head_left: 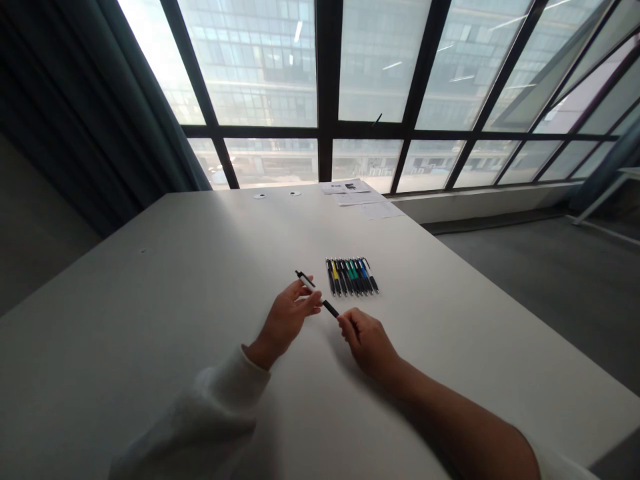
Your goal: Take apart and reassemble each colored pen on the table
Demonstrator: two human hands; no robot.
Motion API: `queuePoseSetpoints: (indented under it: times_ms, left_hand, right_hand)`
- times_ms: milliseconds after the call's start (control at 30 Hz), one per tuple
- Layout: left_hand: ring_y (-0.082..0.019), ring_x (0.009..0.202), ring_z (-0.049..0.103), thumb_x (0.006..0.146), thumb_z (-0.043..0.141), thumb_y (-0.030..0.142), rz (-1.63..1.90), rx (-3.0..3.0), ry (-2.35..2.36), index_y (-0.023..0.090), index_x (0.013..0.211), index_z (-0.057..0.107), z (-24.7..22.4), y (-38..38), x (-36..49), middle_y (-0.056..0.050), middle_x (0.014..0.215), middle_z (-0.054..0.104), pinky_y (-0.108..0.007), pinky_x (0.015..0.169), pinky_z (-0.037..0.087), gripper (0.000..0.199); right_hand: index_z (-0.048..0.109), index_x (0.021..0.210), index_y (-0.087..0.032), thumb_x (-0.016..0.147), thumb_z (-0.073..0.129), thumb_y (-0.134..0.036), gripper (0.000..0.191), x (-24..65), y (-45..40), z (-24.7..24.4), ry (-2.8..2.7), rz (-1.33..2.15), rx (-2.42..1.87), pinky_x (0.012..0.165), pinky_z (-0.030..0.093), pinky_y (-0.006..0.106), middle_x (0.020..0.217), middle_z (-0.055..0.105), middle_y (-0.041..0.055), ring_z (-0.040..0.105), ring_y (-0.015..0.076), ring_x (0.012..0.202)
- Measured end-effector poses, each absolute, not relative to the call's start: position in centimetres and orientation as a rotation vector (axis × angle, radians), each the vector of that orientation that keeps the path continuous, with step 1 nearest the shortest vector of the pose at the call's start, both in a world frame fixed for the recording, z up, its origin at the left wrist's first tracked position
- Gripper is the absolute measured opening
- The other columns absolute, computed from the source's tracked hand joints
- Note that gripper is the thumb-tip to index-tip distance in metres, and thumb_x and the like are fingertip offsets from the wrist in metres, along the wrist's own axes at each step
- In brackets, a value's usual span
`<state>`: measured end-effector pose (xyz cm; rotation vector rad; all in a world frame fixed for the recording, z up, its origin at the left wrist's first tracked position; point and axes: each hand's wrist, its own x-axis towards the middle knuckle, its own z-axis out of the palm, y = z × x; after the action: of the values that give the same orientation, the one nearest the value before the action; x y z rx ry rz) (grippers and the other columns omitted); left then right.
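Here's the left hand (285, 321) pinching a black pen (327, 305) in its fingertips, and the right hand (367, 343) is closed on the pen's lower end! The pen spans the gap between the two, tilted, its upper end poking out past the left fingers. Just ahead of the grip, nearer the right hand, a neat row of pens (353, 277) lies side by side on the white table (150, 280), with black, yellow, green and blue barrels. Well beyond the grip, out at the table's far edge, sit some papers (356, 197) and two small discs (260, 196), and a big window (260, 60) rises behind them.
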<state>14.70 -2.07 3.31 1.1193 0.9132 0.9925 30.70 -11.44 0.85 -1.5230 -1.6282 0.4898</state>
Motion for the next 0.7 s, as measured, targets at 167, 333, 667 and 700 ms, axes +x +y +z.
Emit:
queuePoseSetpoints:
  times_ms: [167,333,667,700]
  left_hand:
    - [-0.013,0.07,0.065,0.067,0.083,0.04,0.919,1.165,0.95,0.013,0.113,0.059,2.0,-0.7,15.5,-0.001,0.08,0.064,-0.03,0.072,0.058,0.058]
    - [-0.014,0.073,0.068,0.071,0.079,0.032,0.911,1.289,1.068,0.013,0.111,0.055,1.2,2.3,16.3,-0.006,0.084,0.07,-0.028,0.071,0.056,0.05]
    - [-0.023,0.081,0.069,0.079,0.064,0.026,0.725,1.973,1.476,0.014,0.11,0.068,1.2,4.9,17.6,-0.005,0.076,0.073,-0.034,0.085,0.049,0.033]
    - [-0.024,0.083,0.069,0.08,0.063,0.026,0.684,2.03,1.494,0.013,0.109,0.069,1.2,5.0,17.9,-0.006,0.078,0.074,-0.034,0.086,0.048,0.032]
  right_hand:
    - [0.056,0.077,-0.019,0.096,0.052,-0.033,0.023,30.6,-10.5,0.3,-1.673,0.353,-1.574,0.061,0.039,0.026,0.07,0.06,0.0025,0.053,0.0155,0.062]
    - [0.057,0.074,-0.018,0.094,0.053,-0.026,0.022,30.6,-9.8,-0.1,-1.753,0.378,-1.585,0.063,0.038,0.026,0.07,0.062,0.0027,0.053,0.015,0.063]
    - [0.059,0.074,-0.018,0.09,0.058,-0.019,0.016,30.8,-9.7,0.0,-1.831,0.43,-1.558,0.064,0.039,0.025,0.073,0.063,0.0025,0.052,0.014,0.065]
    - [0.059,0.074,-0.018,0.089,0.058,-0.019,0.015,30.8,-9.8,0.0,-1.832,0.434,-1.561,0.064,0.039,0.025,0.073,0.063,0.0026,0.053,0.0141,0.065]
